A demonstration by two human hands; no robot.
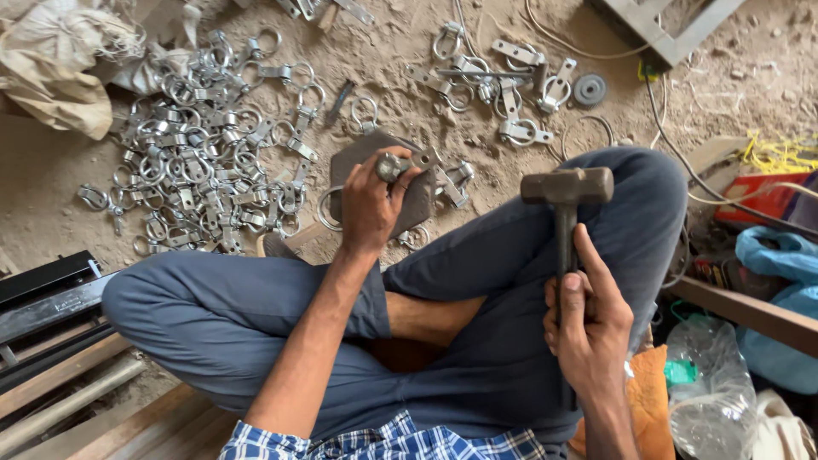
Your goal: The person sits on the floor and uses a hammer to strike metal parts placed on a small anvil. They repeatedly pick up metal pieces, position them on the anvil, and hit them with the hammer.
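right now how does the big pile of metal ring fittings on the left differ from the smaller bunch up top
The left pile holds far more fittings, heaped and overlapping; the top bunch holds few, spread loosely. The left pile lies beside a crumpled sack; the top bunch beside a grey disc. Both are silvery fittings lying on sandy ground.

Heap of metal rings (204, 162), crumpled sack (60, 60), clear plastic bottle (711, 383)
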